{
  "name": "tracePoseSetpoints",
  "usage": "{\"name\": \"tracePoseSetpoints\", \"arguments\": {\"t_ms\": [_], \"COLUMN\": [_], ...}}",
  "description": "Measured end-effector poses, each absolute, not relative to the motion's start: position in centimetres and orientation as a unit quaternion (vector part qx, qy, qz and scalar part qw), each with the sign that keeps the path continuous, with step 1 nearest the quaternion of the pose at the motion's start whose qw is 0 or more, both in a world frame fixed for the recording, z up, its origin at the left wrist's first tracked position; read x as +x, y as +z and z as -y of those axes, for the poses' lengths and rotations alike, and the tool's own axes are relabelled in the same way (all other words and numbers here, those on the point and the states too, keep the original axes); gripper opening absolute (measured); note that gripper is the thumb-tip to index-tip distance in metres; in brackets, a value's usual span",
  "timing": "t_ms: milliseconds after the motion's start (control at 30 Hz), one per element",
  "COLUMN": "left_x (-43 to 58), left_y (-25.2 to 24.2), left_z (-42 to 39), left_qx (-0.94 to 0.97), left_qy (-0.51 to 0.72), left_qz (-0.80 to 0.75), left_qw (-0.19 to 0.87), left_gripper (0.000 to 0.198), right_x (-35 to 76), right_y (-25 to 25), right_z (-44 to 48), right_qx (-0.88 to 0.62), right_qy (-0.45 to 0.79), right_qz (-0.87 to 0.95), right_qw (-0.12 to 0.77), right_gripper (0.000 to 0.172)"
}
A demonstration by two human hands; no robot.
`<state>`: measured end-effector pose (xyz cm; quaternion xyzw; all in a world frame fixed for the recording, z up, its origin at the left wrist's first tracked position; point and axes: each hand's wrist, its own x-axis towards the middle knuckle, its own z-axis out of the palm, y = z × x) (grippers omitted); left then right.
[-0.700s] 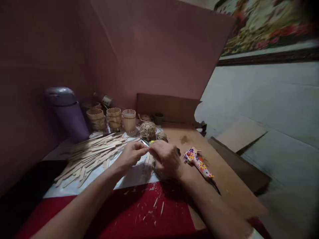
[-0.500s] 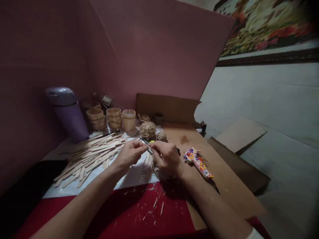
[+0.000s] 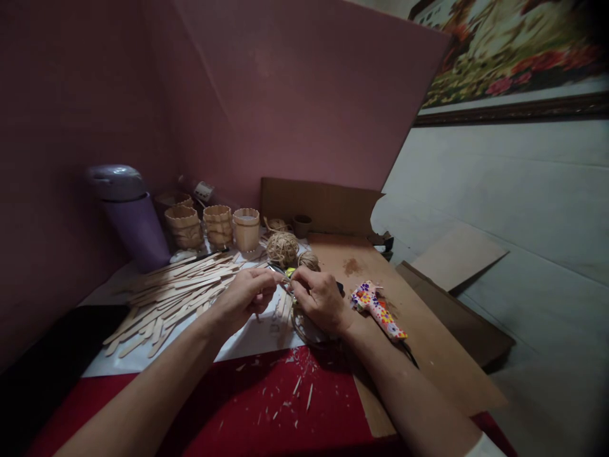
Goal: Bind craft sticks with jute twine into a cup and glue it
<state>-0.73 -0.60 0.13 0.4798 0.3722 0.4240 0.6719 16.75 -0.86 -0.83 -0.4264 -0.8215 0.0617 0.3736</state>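
Note:
My left hand (image 3: 250, 293) is closed in a pinch, with a short end of twine (image 3: 258, 317) hanging below its fingers. Close on its right, my right hand (image 3: 318, 298) also pinches, and a loose loop of brown twine (image 3: 297, 327) curves down beneath it onto the paper. The fingertips almost meet, and the thin strands between them are hard to make out. Just beyond the hands lie a large ball of twine (image 3: 282, 249) and a smaller ball (image 3: 308, 261). A yellow-green item (image 3: 289, 271) and a dark metal tool show partly behind the fingers.
Wooden craft sticks (image 3: 176, 298) are spread on white paper at left. Behind them stand stick-covered cups (image 3: 246, 230) and a purple flask (image 3: 136, 222). A flower-patterned glue gun (image 3: 378, 311) rests on cardboard (image 3: 428, 374) at right. Wood scraps litter the red cloth (image 3: 266, 406).
My left hand's fingers have curled in more and drawn slightly left. My right hand has shifted a little, and more of the twine loop shows beneath it.

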Motion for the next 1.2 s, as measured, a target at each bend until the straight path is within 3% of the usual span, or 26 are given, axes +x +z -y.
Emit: {"name": "tracePoseSetpoints", "arguments": {"t_ms": [267,467,667,833,967,1200], "left_x": [-0.6,-0.8,-0.8,-0.8,-0.3,0.3], "left_y": [-0.3,0.0,-0.7,-1.1,-0.8,-0.9], "left_z": [0.1,-0.2,-0.8,-1.0,-0.5,0.0], "left_qx": [0.459,0.434,0.422,0.421,0.442,0.483], "left_qy": [0.43,0.469,0.539,0.541,0.526,0.506], "left_qz": [-0.394,-0.383,-0.44,-0.425,-0.397,-0.402], "left_qw": [0.67,0.667,0.581,0.591,0.609,0.59], "left_gripper": [0.031,0.031,0.025,0.026,0.027,0.031], "right_x": [16.4,16.9,17.2,16.7,15.7,15.1], "right_y": [-1.2,-1.5,-1.8,-1.6,-1.8,-2.8], "right_z": [0.8,0.1,-0.6,0.0,1.2,1.1], "right_qx": [-0.415,-0.466,-0.57,-0.535,-0.441,-0.464], "right_qy": [0.107,0.148,0.038,-0.095,-0.002,0.046], "right_qz": [0.826,0.807,0.767,0.742,0.776,0.787], "right_qw": [0.367,0.331,0.292,0.392,0.451,0.405], "right_gripper": [0.013,0.023,0.021,0.032,0.017,0.014]}}
